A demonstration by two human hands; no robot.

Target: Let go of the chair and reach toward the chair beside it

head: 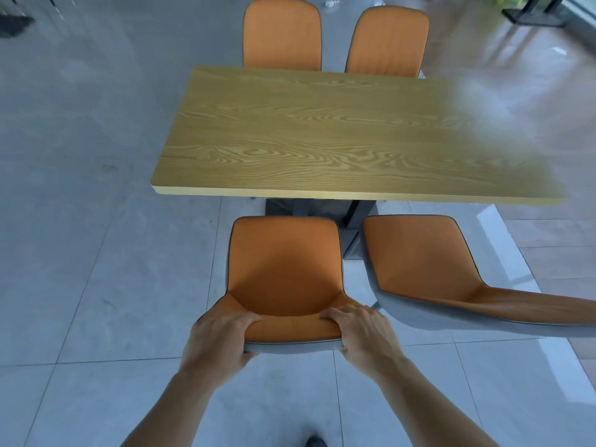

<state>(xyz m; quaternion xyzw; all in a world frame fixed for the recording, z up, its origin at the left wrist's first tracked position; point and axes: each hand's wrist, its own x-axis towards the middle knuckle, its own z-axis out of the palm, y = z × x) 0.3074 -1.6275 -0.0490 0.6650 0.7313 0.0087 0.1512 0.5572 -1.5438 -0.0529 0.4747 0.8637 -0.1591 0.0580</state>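
An orange chair (285, 269) with a grey shell stands in front of me, its seat facing a wooden table (338, 137). My left hand (219, 337) grips the left end of the top edge of the chair's backrest, fingers curled over the orange padding and thumb on the grey back. My right hand (364, 330) grips the right end of the same edge in the same way. The chair's front edge is just short of the table's near edge.
A second orange chair (429, 262) stands close on the right, turned at an angle. Two more orange chairs (282, 33) (388, 43) are tucked in at the table's far side. Grey tiled floor (96, 285) lies to the left. A shoe tip (314, 441) shows below.
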